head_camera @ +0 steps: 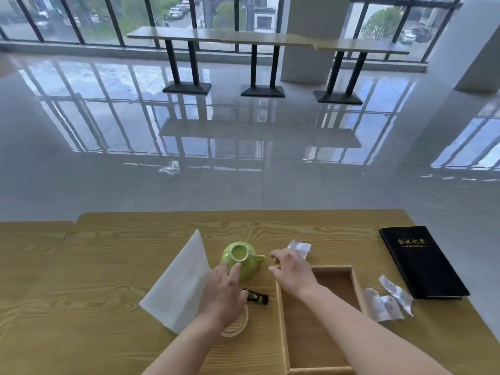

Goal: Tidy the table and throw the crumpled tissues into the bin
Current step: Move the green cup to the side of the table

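Tidying step: your left hand (221, 290) rests flat-fingered on the upturned green cup (244, 262), right hand (292, 272) spread and empty by its handle; next, probably pinch the crumpled tissue (299, 247) right of the cup.

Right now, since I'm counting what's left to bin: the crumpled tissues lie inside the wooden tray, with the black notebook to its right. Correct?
No. The head view shows the crumpled tissues on the table outside the wooden tray: one past its far edge, the rest between it and the black notebook.
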A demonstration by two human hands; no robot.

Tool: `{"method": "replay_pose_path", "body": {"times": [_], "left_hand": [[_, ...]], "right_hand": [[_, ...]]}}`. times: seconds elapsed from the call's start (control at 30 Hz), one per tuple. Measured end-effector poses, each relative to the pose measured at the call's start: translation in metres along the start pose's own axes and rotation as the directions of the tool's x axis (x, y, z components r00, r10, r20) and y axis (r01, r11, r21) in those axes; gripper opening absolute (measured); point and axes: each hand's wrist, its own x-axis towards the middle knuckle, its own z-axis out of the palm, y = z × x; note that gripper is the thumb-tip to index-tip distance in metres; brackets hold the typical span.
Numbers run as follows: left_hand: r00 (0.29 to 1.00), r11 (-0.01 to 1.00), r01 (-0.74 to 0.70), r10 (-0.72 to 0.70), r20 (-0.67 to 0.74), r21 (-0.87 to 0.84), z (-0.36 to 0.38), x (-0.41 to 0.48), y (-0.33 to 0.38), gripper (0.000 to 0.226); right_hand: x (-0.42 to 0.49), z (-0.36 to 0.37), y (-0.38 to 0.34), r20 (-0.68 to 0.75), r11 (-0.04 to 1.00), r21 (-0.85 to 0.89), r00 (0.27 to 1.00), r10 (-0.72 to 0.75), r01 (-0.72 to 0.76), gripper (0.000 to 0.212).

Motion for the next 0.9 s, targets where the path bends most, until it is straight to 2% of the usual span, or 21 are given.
{"method": "replay_pose_path", "body": {"times": [0.1,0.23,0.37,0.47,0.7,0.8,0.9], "left_hand": [[1.0,1.0,-0.006,0.006,-0.018,0.012,0.005,0.018,0.003,0.065],[0.995,0.996,0.091,-0.091,-0.035,-0.015,0.014,0.05,0.008,0.068],[0.976,0.978,0.204,-0.207,0.07,0.05,0.022,0.078,0.008,0.081],[0.967,0.972,0.229,-0.233,0.101,0.05,0.027,0.084,0.005,0.085],[0.978,0.978,0.206,-0.205,0.024,-0.038,0.029,0.088,0.002,0.079],[0.98,0.968,0.193,-0.197,-0.01,-0.163,0.024,0.087,0.0,0.072],[0.976,0.931,0.15,-0.193,-0.101,-0.332,0.015,0.086,0.004,0.062]], "right_hand": [[0.024,0.006,-0.005,0.045,0.998,-0.059,0.999,-0.003,0.005,0.035],[0.059,0.016,-0.001,0.117,0.99,-0.13,0.993,-0.032,0.047,0.035],[0.081,0.028,0.004,0.242,0.97,-0.217,0.968,-0.058,0.112,0.03],[0.085,0.033,0.009,0.284,0.959,-0.24,0.956,-0.079,0.151,0.022],[0.085,0.032,0.013,0.253,0.97,-0.143,0.955,-0.156,0.197,0.015],[0.08,0.026,0.014,0.18,0.975,-0.08,0.965,-0.192,0.209,0.016],[0.075,0.015,0.016,0.096,0.984,-0.023,0.98,-0.173,0.176,0.018]]}}
